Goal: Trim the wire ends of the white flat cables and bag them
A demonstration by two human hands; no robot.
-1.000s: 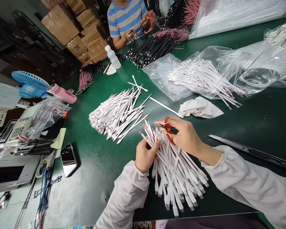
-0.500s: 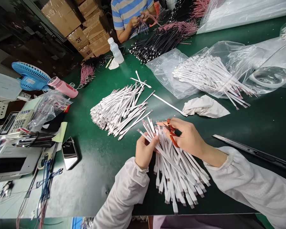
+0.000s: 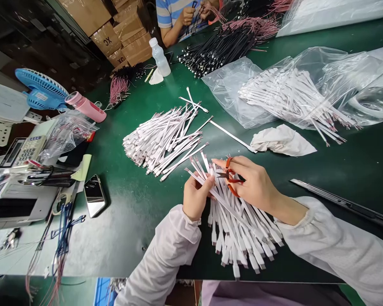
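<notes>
My left hand point(image 3: 196, 193) is closed on a white flat USB cable point(image 3: 225, 208), pinched near its stripped end where thin reddish wires show. In my right hand point(image 3: 255, 180) are small orange-handled scissors point(image 3: 232, 176), their blades pointing left, close to my left thumb and the cable ends. Below both hands lies a fanned pile of white cables point(image 3: 242, 242), with plugs toward the table's front edge. Farther left rests a second heap of white cables point(image 3: 159, 138), its wire ends pointing up and right.
A clear bag of white cables point(image 3: 281, 93) and a crumpled white cloth point(image 3: 282, 140) lie beyond my hands. To the right is a cutter knife point(image 3: 335, 199); a phone point(image 3: 95, 195) lies left. Across the green table point(image 3: 124, 229), another person handles black cables near a bottle point(image 3: 159, 57).
The scissors have turned in my right hand and their blades now sit lower, nearer my left thumb. The camera view has shifted slightly. The other person's hands have moved.
</notes>
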